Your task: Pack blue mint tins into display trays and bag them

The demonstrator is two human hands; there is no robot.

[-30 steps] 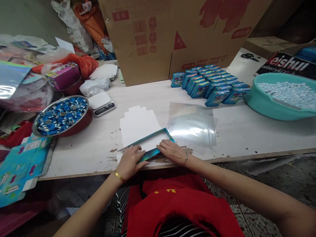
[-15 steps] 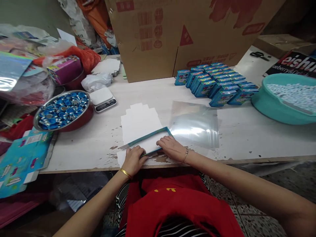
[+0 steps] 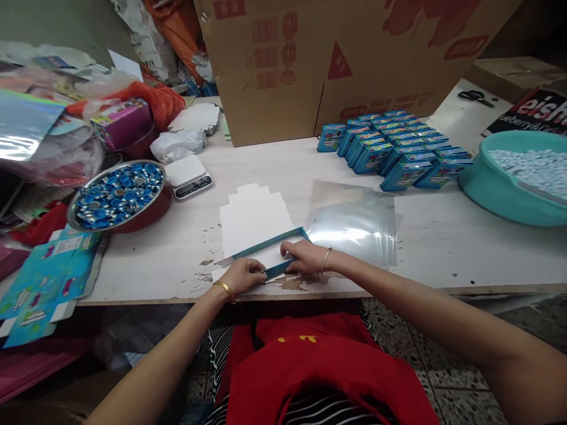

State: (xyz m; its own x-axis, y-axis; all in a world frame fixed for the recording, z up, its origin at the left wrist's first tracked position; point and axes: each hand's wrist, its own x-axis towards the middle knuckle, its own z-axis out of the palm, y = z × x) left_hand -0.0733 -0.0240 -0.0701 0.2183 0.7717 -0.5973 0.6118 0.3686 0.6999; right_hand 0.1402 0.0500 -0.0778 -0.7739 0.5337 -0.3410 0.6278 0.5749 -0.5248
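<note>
A shallow cardboard tray (image 3: pixel 274 238) with blue walls and a white inside lies slanted near the table's front edge. My left hand (image 3: pixel 241 275) grips its near wall toward the left end, thumb and fingers closed on the cardboard. At the right end, my right hand (image 3: pixel 302 256) pinches the near wall, with curled fingers inside the tray and the thumb partly hidden. Under and behind the tray lie flat white cardboard blanks (image 3: pixel 252 209). Clear plastic sheets (image 3: pixel 349 224) lie just right of it.
Several small blue boxes (image 3: pixel 398 150) stand in rows at the back right. A turquoise basin (image 3: pixel 500 183) of wrapped pieces is at far right. Left are a bowl (image 3: pixel 146 215) of blue-and-silver pieces, a white scale (image 3: pixel 188 174) and printed blue cardboard (image 3: pixel 48 277). A large carton (image 3: pixel 301 106) stands behind.
My right hand has shifted from the tray's right end down onto its near wall, fingers now curled over it. My left hand has turned slightly and closed on the near wall.
</note>
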